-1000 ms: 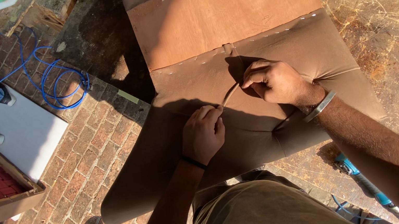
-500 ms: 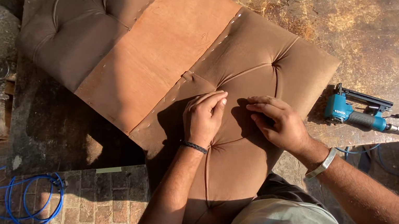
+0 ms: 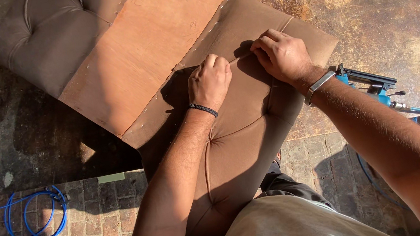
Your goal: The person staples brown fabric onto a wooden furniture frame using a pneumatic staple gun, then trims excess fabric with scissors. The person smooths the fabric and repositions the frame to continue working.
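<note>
Scuffed workbench [image 3: 398,6]; brown fabric [image 3: 246,62] soft, pleats easily; left hand [image 3: 210,79] fisted pressing fold, right hand [image 3: 281,54] pinching at 1 o'clock; grab near stapled edge.

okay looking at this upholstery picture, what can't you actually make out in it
Head view only:
- Fabric crease under the left hand and right hand: fingers cover it.
- Blue staple gun: partly behind the right forearm.
- Tufted brown cushion: near end hidden by the person's lap.
- Blue hose: runs off the left edge.
</note>
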Demonstrator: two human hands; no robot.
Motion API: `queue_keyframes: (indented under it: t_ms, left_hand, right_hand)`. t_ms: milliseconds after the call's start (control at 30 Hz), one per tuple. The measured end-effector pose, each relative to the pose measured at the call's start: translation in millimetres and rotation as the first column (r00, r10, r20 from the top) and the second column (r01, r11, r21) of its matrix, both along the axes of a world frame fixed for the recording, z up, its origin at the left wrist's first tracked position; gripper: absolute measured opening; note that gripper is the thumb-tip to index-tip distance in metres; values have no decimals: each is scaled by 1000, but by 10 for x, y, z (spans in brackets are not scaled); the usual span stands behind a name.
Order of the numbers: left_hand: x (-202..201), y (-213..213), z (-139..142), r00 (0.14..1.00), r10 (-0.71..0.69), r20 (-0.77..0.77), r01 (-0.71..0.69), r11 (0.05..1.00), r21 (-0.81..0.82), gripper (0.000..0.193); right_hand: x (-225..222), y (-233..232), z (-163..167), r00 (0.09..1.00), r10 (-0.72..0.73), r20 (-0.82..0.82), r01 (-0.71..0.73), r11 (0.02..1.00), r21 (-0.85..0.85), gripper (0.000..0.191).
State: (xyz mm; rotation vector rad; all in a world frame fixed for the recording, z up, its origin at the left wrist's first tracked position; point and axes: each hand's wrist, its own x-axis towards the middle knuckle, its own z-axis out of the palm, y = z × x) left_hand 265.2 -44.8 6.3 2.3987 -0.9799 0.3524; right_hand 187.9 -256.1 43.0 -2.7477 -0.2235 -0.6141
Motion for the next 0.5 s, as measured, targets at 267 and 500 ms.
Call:
queue_keyframes:
  t_ms: [267,500]
  left_hand:
    - [-439,762,81,976,-59,-212,80,992,93,55]
    - [-1130,1554,100,981,64,-182,2,940,341,59]
  right_hand:
    - [-441,210,-94,985,-33,-170,18,996,-89,55]
    - [-1243,967,-173,970,17,-244,-29,999,-45,79]
